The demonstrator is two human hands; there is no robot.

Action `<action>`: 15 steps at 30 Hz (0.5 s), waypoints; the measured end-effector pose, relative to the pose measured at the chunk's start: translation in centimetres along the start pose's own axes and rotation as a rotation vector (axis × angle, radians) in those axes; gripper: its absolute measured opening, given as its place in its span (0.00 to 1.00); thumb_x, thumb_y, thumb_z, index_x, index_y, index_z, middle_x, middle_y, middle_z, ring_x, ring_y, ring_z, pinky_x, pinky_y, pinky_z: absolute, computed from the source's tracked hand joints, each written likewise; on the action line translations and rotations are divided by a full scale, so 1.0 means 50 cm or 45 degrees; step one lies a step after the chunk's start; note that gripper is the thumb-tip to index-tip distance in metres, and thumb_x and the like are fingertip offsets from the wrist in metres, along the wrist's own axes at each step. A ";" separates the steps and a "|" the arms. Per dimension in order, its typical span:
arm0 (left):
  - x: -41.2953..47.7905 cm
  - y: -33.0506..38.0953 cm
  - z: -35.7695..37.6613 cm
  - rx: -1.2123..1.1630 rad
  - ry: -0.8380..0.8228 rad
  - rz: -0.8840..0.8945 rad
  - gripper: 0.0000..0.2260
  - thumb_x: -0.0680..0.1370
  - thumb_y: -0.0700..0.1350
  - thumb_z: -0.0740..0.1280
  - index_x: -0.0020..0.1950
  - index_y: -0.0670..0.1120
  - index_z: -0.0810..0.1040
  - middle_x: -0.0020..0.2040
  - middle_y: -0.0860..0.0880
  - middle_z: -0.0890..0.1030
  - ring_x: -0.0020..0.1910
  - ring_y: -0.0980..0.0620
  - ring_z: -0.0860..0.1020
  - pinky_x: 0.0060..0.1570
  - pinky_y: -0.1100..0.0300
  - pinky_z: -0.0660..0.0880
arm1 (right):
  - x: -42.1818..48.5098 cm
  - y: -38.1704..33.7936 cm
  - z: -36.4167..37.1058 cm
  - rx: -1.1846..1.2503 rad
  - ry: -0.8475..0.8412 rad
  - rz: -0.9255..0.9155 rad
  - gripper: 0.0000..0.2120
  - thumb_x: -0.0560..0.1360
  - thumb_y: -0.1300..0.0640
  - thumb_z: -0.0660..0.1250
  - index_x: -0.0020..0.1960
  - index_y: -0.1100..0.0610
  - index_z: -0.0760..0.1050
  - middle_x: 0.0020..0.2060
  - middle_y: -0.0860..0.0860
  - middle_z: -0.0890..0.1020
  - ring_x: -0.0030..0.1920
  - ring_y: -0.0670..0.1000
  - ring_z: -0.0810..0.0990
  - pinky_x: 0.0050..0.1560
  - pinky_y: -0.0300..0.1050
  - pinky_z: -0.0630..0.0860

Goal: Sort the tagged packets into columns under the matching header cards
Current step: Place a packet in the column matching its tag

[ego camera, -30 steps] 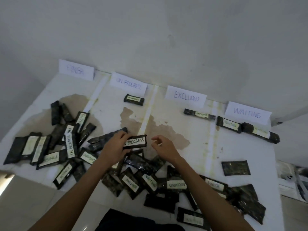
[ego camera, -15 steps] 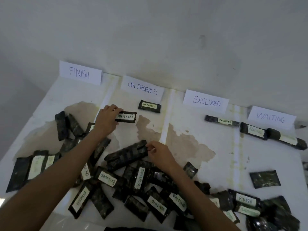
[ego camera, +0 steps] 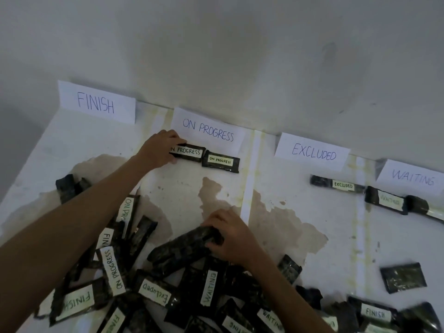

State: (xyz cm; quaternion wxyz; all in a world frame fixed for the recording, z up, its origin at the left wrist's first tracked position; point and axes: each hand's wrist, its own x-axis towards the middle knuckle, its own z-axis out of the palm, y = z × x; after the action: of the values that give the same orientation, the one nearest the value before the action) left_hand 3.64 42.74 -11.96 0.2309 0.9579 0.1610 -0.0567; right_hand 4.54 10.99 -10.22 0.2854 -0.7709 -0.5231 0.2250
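Note:
My left hand (ego camera: 160,150) grips the left end of a dark packet tagged ON PROGRESS (ego camera: 188,152), set down just below the ON PROGRESS header card (ego camera: 207,129) and touching a second ON PROGRESS packet (ego camera: 220,161) on its right. My right hand (ego camera: 230,234) curls round the end of a dark, tag-hidden packet (ego camera: 182,246) on top of the heap (ego camera: 153,292). Header cards FINISH (ego camera: 96,103), EXCLUDED (ego camera: 313,152) and WAITING (ego camera: 413,177) stand along the wall. One EXCLUDED packet (ego camera: 338,183) and two WAITING packets (ego camera: 386,200) lie under their cards.
The white, stained table (ego camera: 300,224) carries pale strips marking columns. Loose packets spread along the near edge, with one tagless packet (ego camera: 402,277) lying apart at the right and a couple (ego camera: 69,186) at the left. The wall rises right behind the cards.
My left hand carried the ON PROGRESS packet away from the heap up to the header card, beside the packet lying there. My right hand went down onto the heap and took hold of a packet.

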 end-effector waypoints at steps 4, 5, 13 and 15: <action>-0.008 0.001 0.000 0.004 0.010 -0.004 0.32 0.64 0.36 0.76 0.67 0.44 0.72 0.62 0.44 0.74 0.58 0.42 0.71 0.57 0.48 0.69 | 0.009 0.002 0.012 -0.189 -0.290 -0.091 0.27 0.64 0.52 0.75 0.62 0.51 0.73 0.60 0.53 0.73 0.59 0.54 0.70 0.60 0.49 0.67; -0.013 0.004 0.001 0.004 0.031 -0.007 0.33 0.64 0.37 0.76 0.67 0.44 0.72 0.63 0.44 0.73 0.59 0.42 0.71 0.58 0.48 0.68 | 0.013 -0.001 0.014 -0.253 -0.350 -0.105 0.28 0.64 0.52 0.75 0.63 0.51 0.72 0.62 0.54 0.72 0.60 0.55 0.69 0.61 0.50 0.67; -0.166 0.081 0.025 -0.361 0.099 -0.039 0.15 0.75 0.41 0.68 0.62 0.45 0.76 0.58 0.44 0.77 0.56 0.46 0.75 0.58 0.51 0.72 | 0.014 -0.018 0.013 -0.257 -0.491 -0.025 0.30 0.66 0.56 0.73 0.67 0.54 0.69 0.60 0.57 0.73 0.57 0.57 0.71 0.58 0.51 0.70; -0.222 0.110 0.017 -0.494 0.040 -0.103 0.12 0.77 0.44 0.66 0.60 0.48 0.77 0.55 0.48 0.79 0.52 0.52 0.77 0.53 0.56 0.74 | 0.012 -0.026 -0.018 0.089 -0.495 0.198 0.24 0.68 0.54 0.71 0.63 0.54 0.74 0.55 0.54 0.78 0.54 0.52 0.74 0.55 0.45 0.70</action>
State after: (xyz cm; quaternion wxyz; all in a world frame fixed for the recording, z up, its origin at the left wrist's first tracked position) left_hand -5.02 34.59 -8.38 0.4060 0.8890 0.2111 -0.0188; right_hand 4.44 11.75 -8.70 0.1872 -0.7406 -0.4993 0.4088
